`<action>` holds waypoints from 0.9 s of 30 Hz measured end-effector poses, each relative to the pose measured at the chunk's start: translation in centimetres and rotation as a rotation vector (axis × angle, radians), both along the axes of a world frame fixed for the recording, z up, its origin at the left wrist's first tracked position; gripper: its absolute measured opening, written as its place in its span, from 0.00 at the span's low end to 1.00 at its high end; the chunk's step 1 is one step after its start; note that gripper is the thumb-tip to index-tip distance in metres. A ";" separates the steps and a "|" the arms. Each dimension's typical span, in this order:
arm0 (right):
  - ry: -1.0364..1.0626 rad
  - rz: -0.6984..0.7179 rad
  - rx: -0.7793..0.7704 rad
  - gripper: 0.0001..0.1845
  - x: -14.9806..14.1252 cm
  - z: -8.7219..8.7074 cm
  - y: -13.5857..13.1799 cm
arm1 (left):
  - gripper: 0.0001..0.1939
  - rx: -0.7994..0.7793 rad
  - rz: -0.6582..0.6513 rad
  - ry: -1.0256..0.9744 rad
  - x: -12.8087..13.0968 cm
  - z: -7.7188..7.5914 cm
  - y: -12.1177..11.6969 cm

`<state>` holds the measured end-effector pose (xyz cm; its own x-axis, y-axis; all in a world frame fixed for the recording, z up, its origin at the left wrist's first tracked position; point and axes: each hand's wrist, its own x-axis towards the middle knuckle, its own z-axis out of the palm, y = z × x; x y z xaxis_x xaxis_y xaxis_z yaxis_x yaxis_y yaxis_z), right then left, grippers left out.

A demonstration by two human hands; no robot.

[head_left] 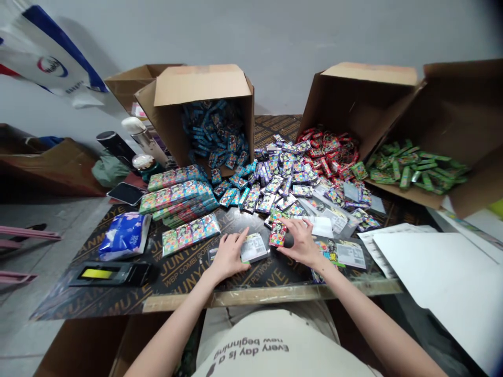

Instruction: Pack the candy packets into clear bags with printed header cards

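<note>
My right hand (302, 242) pinches a small red candy box (277, 233) with a colourful print between thumb and fingers, just above the table. Left of it, my left hand (231, 254) spans a clear plastic sleeve (254, 248) with a white printed label, thumb on the near side and fingers on the far side. What is inside the sleeve I cannot make out. Under and beside my right hand lie more labelled sleeves (351, 255). Behind both hands spreads a heap of small purple boxes (275, 183), with blue ones mixed in at its left.
Tipped cartons hold blue boxes (216, 131), red boxes (330, 152) and green boxes (420, 166). Stacked multicoloured packs (181, 199) stand at left, near a blue tissue pack (123, 235), a phone (126, 193) and a black tray (112, 273). White sheets (428, 267) lie at right.
</note>
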<state>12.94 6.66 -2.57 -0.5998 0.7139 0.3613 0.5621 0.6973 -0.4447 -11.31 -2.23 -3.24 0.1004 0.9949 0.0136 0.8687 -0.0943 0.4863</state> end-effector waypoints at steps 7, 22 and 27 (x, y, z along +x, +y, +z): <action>0.019 0.188 -0.202 0.47 -0.2 -0.7 -0.8 | 0.54 0.035 -0.062 -0.097 -0.6 0.7 -0.9; 0.065 0.003 -0.127 0.36 -1.7 0.0 1.5 | 0.53 0.020 -0.012 -0.137 -0.1 0.4 -1.4; -0.119 -0.007 -0.040 0.41 -2.1 -0.4 4.5 | 0.45 0.005 0.064 -0.139 1.0 -0.3 -0.8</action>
<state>10.88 11.20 -2.92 -0.6318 0.7306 0.2589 0.6173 0.6763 -0.4019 -10.36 -3.07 -3.56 0.0333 0.9990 0.0283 0.7971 -0.0436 0.6023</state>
